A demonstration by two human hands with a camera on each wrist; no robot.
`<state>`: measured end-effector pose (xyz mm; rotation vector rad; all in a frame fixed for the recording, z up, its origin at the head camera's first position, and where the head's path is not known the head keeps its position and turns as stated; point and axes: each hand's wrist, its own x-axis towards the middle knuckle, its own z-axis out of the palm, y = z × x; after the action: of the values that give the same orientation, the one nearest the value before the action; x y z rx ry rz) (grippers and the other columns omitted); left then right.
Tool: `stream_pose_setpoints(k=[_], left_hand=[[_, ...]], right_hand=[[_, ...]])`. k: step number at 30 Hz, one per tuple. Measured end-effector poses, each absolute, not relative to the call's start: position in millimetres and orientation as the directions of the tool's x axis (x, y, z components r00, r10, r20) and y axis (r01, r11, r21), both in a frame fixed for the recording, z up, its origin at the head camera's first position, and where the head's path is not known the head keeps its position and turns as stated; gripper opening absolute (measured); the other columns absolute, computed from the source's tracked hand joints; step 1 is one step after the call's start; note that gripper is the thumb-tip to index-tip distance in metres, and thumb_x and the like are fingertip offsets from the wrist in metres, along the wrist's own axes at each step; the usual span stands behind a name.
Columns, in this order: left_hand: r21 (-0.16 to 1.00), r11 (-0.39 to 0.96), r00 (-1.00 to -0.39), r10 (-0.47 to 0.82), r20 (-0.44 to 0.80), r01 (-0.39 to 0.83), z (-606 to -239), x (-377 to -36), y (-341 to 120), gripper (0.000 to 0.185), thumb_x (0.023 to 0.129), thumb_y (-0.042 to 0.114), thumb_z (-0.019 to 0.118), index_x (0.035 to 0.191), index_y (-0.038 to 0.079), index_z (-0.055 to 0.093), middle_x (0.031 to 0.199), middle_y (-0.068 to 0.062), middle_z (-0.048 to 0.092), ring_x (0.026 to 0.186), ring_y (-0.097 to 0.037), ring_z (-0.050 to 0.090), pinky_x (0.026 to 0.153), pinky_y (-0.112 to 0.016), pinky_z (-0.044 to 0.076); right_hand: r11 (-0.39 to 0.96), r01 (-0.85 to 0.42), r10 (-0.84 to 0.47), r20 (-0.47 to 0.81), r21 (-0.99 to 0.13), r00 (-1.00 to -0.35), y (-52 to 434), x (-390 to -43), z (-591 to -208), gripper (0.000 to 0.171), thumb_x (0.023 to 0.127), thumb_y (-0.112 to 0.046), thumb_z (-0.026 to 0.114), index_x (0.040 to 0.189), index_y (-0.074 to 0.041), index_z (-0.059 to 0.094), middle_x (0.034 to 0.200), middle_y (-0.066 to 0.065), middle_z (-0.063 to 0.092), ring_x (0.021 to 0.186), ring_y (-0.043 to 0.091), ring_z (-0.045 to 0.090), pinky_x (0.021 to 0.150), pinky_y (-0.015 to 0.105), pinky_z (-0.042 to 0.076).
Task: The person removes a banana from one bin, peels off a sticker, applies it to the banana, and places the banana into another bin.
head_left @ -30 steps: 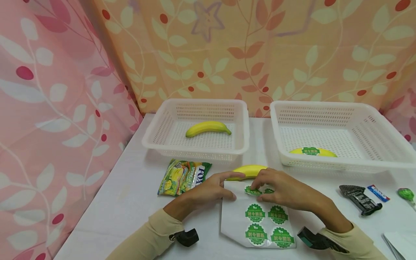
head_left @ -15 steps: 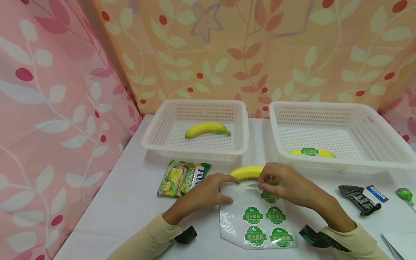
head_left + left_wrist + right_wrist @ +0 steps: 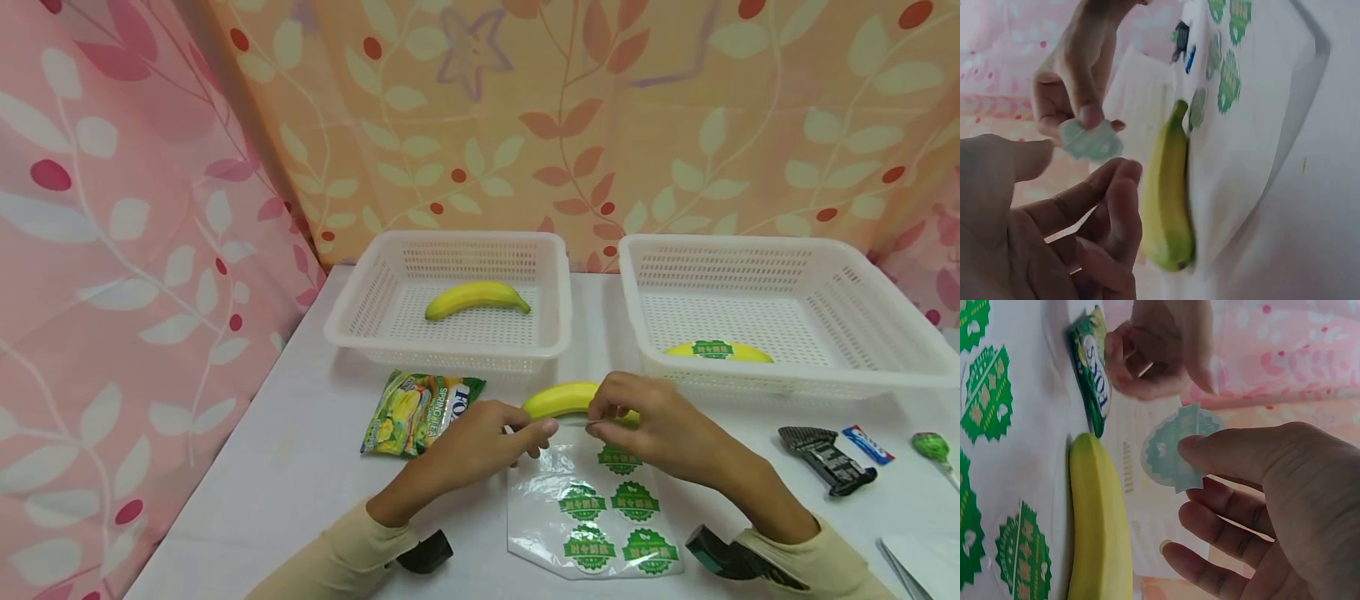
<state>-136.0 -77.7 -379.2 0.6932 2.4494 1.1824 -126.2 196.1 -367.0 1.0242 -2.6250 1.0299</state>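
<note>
My right hand pinches a round green sticker between thumb and forefinger, just above a yellow banana lying on the white table. In the head view the sticker shows edge-on. My left hand hovers close to its left with fingers loosely curled and holds nothing. In the left wrist view the sticker hangs between the left hand and the right hand. A glossy sticker sheet with several green stickers lies flat below both hands, touching the banana.
A white basket at the back left holds a bare banana. The right basket holds a stickered banana. A green candy bag lies left of my hands; a black wrapper, blue wrapper and lollipop lie right.
My right hand peeled a sticker off the sheet's top and lifted it over the banana. My left hand let go of the sheet and rose toward the sticker.
</note>
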Motion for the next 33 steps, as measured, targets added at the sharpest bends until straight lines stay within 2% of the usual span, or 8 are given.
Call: stream_pose_setpoints(k=[5, 10, 14, 18, 22, 25, 29, 33], left_hand=[[0.925, 0.373, -0.787, 0.592, -0.174, 0.075, -384.8, -137.9, -72.5, 0.053, 0.107, 0.052, 0.056, 0.103, 0.007, 0.082, 0.088, 0.001, 0.079, 0.073, -0.017, 0.067, 0.082, -0.035, 0.050], [0.949, 0.313, -0.798, 0.583, -0.157, 0.042, -389.9, -139.0, -70.8, 0.034, 0.103, 0.036, 0.068, 0.101, 0.005, 0.080, 0.088, 0.000, 0.077, 0.075, -0.018, 0.067, 0.081, -0.034, 0.051], [0.943, 0.316, -0.817, 0.567, -0.100, 0.104, -393.7, -139.5, -69.4, 0.021, 0.103, 0.031, 0.070, 0.098, 0.012, 0.079, 0.088, 0.002, 0.076, 0.077, -0.021, 0.070, 0.074, -0.031, 0.054], [0.906, 0.360, -0.834, 0.552, -0.014, 0.223, -396.4, -138.2, -67.8, 0.017, 0.104, 0.033, 0.070, 0.096, 0.021, 0.079, 0.090, 0.010, 0.075, 0.077, -0.020, 0.072, 0.066, -0.025, 0.054], [0.846, 0.429, -0.851, 0.521, 0.056, 0.318, -397.3, -136.6, -65.6, 0.016, 0.104, 0.036, 0.070, 0.104, 0.024, 0.081, 0.095, 0.015, 0.075, 0.080, -0.011, 0.071, 0.067, -0.023, 0.053], [0.767, 0.496, -0.861, 0.490, 0.138, 0.406, -398.3, -136.6, -63.2, 0.022, 0.103, 0.036, 0.072, 0.114, 0.019, 0.081, 0.104, 0.011, 0.077, 0.090, -0.008, 0.070, 0.076, -0.027, 0.055], [0.645, 0.580, -0.850, 0.474, 0.230, 0.497, -396.5, -139.1, -56.3, 0.035, 0.101, 0.036, 0.075, 0.127, 0.013, 0.076, 0.123, 0.002, 0.076, 0.112, -0.014, 0.067, 0.093, -0.034, 0.055], [0.591, 0.583, -0.817, 0.513, 0.264, 0.557, -393.6, -145.8, -45.2, 0.043, 0.100, 0.036, 0.076, 0.136, 0.014, 0.070, 0.135, 0.000, 0.070, 0.113, -0.019, 0.063, 0.090, -0.031, 0.050]], right_hand=[[0.488, -0.703, -0.580, 0.409, -0.518, -0.704, 188.4, -122.0, -370.0, 0.030, 0.085, -0.002, 0.087, 0.095, -0.025, 0.071, 0.096, -0.020, 0.064, 0.087, 0.002, 0.062, 0.075, 0.029, 0.060], [0.499, -0.675, -0.602, 0.343, -0.544, -0.721, 186.5, -120.0, -371.5, 0.031, 0.086, -0.004, 0.087, 0.095, -0.028, 0.070, 0.102, -0.018, 0.065, 0.092, 0.003, 0.063, 0.080, 0.029, 0.060], [0.528, -0.614, -0.591, 0.265, -0.588, -0.762, 188.8, -120.9, -370.4, 0.027, 0.087, -0.015, 0.089, 0.104, -0.025, 0.071, 0.103, -0.015, 0.065, 0.093, 0.006, 0.062, 0.081, 0.028, 0.058], [0.590, -0.508, -0.517, 0.188, -0.628, -0.835, 191.6, -123.8, -369.0, 0.026, 0.092, -0.027, 0.085, 0.113, -0.019, 0.070, 0.096, -0.013, 0.063, 0.086, 0.006, 0.060, 0.077, 0.026, 0.056], [0.631, -0.441, -0.479, 0.127, -0.639, -0.869, 194.4, -127.2, -368.4, 0.012, 0.096, -0.025, 0.080, 0.102, -0.021, 0.071, 0.093, -0.011, 0.063, 0.084, 0.007, 0.060, 0.073, 0.025, 0.055], [0.647, -0.411, -0.448, 0.116, -0.643, -0.886, 196.8, -129.6, -368.6, 0.008, 0.097, -0.020, 0.079, 0.096, -0.023, 0.072, 0.095, -0.011, 0.064, 0.085, 0.009, 0.062, 0.072, 0.026, 0.056], [0.668, -0.411, -0.388, 0.180, -0.621, -0.904, 200.4, -134.0, -370.9, 0.005, 0.097, -0.017, 0.079, 0.097, -0.021, 0.075, 0.099, -0.009, 0.069, 0.095, 0.014, 0.068, 0.083, 0.039, 0.060], [0.681, -0.414, -0.350, 0.228, -0.604, -0.909, 203.4, -138.3, -374.8, 0.004, 0.098, -0.014, 0.077, 0.101, -0.015, 0.078, 0.111, 0.001, 0.074, 0.109, 0.027, 0.070, 0.096, 0.056, 0.057]])
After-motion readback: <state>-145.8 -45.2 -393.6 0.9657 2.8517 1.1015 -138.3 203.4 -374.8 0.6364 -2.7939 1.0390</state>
